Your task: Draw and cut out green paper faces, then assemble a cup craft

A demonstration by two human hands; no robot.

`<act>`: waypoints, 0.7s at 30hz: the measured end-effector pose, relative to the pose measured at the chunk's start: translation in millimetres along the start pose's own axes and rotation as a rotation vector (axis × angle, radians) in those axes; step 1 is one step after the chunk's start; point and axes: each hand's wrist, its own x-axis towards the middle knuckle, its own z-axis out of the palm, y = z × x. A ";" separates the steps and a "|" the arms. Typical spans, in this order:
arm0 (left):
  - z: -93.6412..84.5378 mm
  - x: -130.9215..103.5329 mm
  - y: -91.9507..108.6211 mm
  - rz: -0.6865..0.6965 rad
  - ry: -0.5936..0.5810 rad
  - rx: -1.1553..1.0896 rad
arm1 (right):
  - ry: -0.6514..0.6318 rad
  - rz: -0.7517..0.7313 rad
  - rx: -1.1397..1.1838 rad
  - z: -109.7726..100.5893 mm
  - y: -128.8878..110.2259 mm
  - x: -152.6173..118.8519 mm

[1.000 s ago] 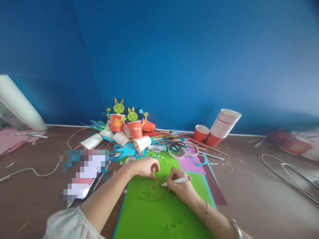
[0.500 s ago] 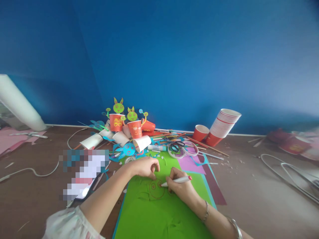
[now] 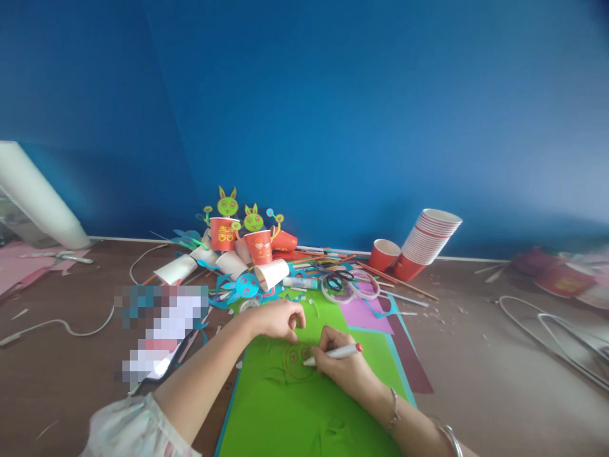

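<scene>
R hand [image 3: 341,367] pinches white marker [image 3: 343,351]; tip juts out L of grip, at 2-eyed drawn face [image 3: 299,368] on green sheet [image 3: 276,416], red end R. L hand [image 3: 280,319] grips nothing, fingers loosely bent, just beyond face.

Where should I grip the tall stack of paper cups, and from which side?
Probably around the red body of the bottom cup, coming from the right. The tall stack is nested mouths-up, so its bottom cup should carry the rest. A single red cup crowds its left, and the stack looks tilted rightward, so support there seems safest.
</scene>
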 end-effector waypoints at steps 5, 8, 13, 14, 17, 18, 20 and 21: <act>0.6 0.7 -1.1 -0.002 -0.002 -0.005 | -0.002 0.004 -0.009 0.5 0.6 -0.5; 0.6 1.0 -1.5 0.003 0.000 -0.011 | 0.002 0.005 -0.021 0.8 0.3 0.1; 0.2 0.7 -1.1 0.009 0.003 -0.014 | 0.015 -0.004 -0.049 1.4 0.3 0.6; 0.1 0.6 -1.0 0.010 0.004 -0.014 | 0.015 -0.009 -0.050 1.6 0.5 0.5; -0.2 0.3 -0.9 0.010 0.004 -0.015 | 0.016 -0.009 -0.057 2.2 1.7 0.2; -0.2 0.2 -0.9 0.010 0.003 -0.016 | 0.016 -0.007 -0.058 2.3 2.2 0.2; -0.1 0.3 -1.2 0.010 0.003 -0.018 | 0.020 -0.006 -0.059 2.3 3.1 0.4; 0.0 0.4 -1.3 0.009 0.004 -0.019 | 0.022 -0.007 -0.058 2.2 3.5 0.6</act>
